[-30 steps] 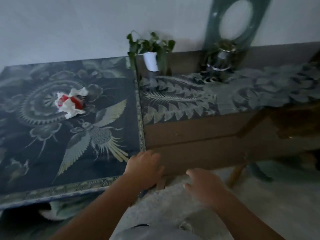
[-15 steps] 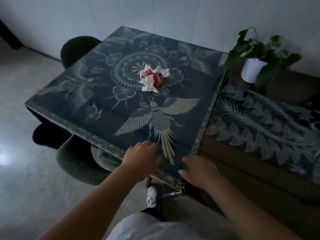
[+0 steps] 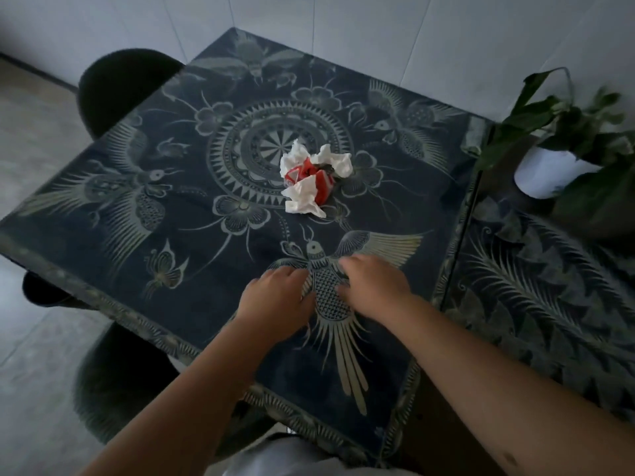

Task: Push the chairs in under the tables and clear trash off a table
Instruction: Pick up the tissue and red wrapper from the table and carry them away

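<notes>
Nearest the camera, two bare forearms reach out over the near corner of the dark patterned counter (image 3: 144, 269), and both hands lie over the printed bird (image 3: 326, 290) that spreads its wings on the cloth. The left hand (image 3: 275, 297) is palm down just left of the bird's body, fingers loosely curled and spread a little, holding nothing; whether the fingertips press the cloth or hang just above it cannot be told. The right hand (image 3: 372, 281) is just right of the bird's body, also palm down, fingers apart and slightly bent, empty, with the same doubt about contact. The two hands are close together but do not touch, with the bird's netted body showing between them. Beyond the bird, near the round medallion at the middle of the counter, lies the trash (image 3: 311, 180): crumpled white tissue wrapped around something red, well apart from both hands. To the left of the bird, below the counter's near edge, a dark green chair (image 3: 113, 383) shows with its seat partly under the top, and another dark rounded shape, only partly seen, pokes out further along that edge. Far left of the bird, past the counter's far edge, a second chair back (image 3: 120, 84) rises dark against the wall. To the right of the bird, a second patterned counter (image 3: 549, 304) butts against the first and carries a potted plant (image 3: 563, 146) in a white pot.
</notes>
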